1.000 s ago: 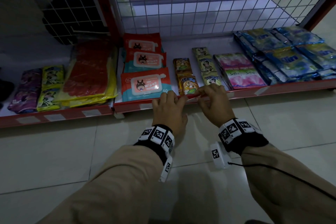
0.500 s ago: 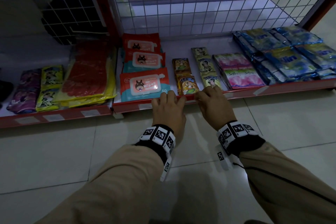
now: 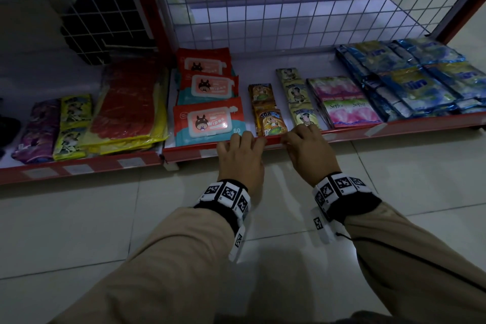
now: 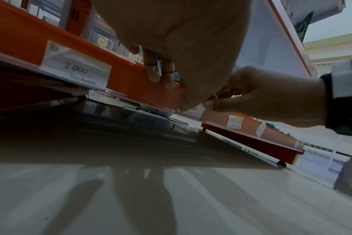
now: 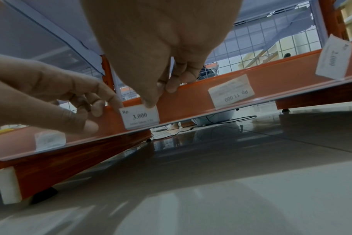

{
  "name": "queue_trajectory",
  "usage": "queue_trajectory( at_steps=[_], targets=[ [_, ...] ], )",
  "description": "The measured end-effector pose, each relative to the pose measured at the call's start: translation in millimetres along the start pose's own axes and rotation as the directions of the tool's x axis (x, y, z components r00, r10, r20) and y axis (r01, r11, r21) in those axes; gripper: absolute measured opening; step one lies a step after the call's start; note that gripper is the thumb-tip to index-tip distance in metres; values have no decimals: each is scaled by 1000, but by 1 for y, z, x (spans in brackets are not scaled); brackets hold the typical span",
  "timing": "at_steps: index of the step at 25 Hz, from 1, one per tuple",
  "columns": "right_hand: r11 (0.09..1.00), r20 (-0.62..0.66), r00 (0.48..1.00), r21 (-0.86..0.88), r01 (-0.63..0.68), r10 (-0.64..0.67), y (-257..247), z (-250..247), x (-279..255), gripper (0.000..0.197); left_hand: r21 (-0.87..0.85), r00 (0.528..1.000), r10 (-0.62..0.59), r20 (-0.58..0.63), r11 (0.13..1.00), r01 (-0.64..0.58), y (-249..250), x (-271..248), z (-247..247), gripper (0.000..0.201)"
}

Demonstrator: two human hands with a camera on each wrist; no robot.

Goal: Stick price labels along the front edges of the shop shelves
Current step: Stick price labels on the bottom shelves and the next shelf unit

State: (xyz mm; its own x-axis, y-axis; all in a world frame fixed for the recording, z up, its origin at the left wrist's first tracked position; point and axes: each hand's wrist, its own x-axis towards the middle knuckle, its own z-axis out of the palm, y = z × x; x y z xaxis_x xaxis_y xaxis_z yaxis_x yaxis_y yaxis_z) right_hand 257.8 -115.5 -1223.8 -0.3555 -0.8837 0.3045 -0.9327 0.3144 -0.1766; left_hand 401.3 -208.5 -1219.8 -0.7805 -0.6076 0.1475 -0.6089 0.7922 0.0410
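Both hands work at the red front edge (image 3: 349, 132) of the lowest shelf, just above the tiled floor (image 3: 79, 231). The right hand (image 3: 306, 151) has its thumb tip pressed on the top edge of a white price label (image 5: 140, 117) printed "Rp. 3.000", which sits against the red strip, while its other fingers curl over the top of the strip. The left hand (image 3: 240, 159) is just left of it, its forefinger tip touching the label's upper left corner and its thumb lying flat against the strip; its remaining fingers are loosely bent and hold nothing. To the right along the same edge sits a label reading "Rp 11.000" (image 5: 231, 91), upside down, and farther right one marked "2.000" (image 5: 334, 59) stands tilted on end. Left of the hands another label marked "2.000" (image 4: 75, 66) is in place on the strip. On the shelf behind the hands lie wipes packs (image 3: 209, 121), small orange sachets (image 3: 271, 122) and pink sachets (image 3: 349, 112), with blue packets (image 3: 415, 84) at the far right.
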Motion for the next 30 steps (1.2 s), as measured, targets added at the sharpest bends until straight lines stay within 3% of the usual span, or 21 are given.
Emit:
queue_trajectory(
  at_steps=[7,12,16,23,30],
  targets=[
    [996,19,1000,-86,-21,23,14,-8,-7,25,-27,1000,22,2,999,-22,-4,4,-5,43],
    [983,-100,993,-164,-78,62,31,-15,-18,31,-12,999,5,-40,1000,-6,0,-2,-5,41],
    [987,-156,985,-130,-91,70,43,-14,-24,34,-28,997,55,-46,998,-56,7,0,-4,47],
    [997,-162,984,-25,-79,74,51,-10,-22,31,-141,957,291,16,948,-286,38,14,-2,54],
    [995,-162,982,24,-96,99,62,-10,-21,27,-38,957,283,63,959,-282,58,25,2,55]
  ],
)
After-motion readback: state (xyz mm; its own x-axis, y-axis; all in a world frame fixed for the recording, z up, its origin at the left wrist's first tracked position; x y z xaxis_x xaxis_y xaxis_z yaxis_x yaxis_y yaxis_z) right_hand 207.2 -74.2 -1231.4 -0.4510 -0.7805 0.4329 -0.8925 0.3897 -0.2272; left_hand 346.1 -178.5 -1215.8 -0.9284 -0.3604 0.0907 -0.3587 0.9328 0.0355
